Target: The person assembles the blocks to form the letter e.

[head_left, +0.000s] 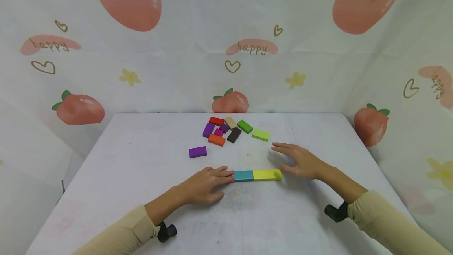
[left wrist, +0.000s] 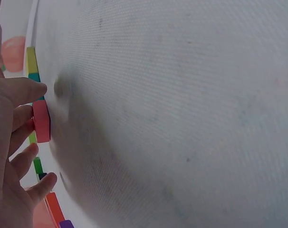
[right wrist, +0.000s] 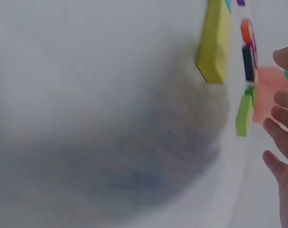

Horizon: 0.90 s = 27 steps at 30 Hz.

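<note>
Across the white tabletop (head_left: pixel 265 223), a pinkish-red rectangular block (left wrist: pixel 42 121), a teal rectangular block (head_left: pixel 243 175) and a long yellow rectangular block (head_left: pixel 267 175) lay end to end, left to right. The left hand (head_left: pixel 203 186) touched the pinkish-red block with extended fingers, its thumb held apart. The right hand (head_left: pixel 304 162), fingers spread, hovered just beside the yellow block's right end. Beyond the row lay a purple rectangular block (head_left: pixel 197 152) and a lime-green rectangular block (head_left: pixel 260 135).

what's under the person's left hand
Under the left hand's fingers, a pink rectangular block shows beside a teal rectangular block; most of the pink top is covered.
</note>
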Tool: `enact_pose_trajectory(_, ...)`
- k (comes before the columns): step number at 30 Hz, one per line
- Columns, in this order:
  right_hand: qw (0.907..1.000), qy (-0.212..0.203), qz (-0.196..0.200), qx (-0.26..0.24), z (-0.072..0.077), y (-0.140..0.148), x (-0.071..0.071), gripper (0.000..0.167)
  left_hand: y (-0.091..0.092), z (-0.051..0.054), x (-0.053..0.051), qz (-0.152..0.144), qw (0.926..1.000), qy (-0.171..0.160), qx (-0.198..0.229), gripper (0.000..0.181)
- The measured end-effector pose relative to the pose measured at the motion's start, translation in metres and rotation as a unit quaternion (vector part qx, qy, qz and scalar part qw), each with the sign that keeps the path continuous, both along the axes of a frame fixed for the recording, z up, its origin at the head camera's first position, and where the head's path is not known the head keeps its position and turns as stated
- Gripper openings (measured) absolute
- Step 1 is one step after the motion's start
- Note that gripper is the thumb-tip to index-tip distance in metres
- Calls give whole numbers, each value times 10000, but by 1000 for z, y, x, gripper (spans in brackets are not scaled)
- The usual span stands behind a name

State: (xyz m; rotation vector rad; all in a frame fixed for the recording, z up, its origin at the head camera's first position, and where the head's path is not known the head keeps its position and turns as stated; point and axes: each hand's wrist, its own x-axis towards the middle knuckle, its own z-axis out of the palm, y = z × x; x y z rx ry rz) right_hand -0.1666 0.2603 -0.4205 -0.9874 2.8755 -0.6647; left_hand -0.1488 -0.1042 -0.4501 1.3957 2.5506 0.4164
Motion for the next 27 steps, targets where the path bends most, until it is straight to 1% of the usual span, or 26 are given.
enact_pose_trajectory(4,9987,-274,-123,-410,0,0,-21,55,0,-1,0,-2,10000,-10,-11,55)
enact_pose_trajectory(6,9976,-311,-194,-590,-1,0,-30,55,-1,-1,0,6,10000,-41,-6,55)
enact_pose_trajectory(10,9955,-467,-376,-738,-4,-2,-43,56,-1,1,1,11,10000,-69,6,54)
enact_pose_trajectory(14,9930,-727,-531,-761,-8,-7,-53,57,-1,2,1,0,10000,-42,-2,54)
enact_pose_trajectory(19,9879,-1057,-804,-804,-11,-14,-63,57,-1,3,1,-3,10000,-54,-25,55)
enact_pose_trajectory(23,9842,-1218,-985,-827,-13,-19,-70,59,0,4,0,-6,10000,-73,-40,55)
enact_pose_trajectory(27,9823,-1326,-1029,-830,-16,-23,-74,59,0,5,0,0,9999,-95,-61,54)
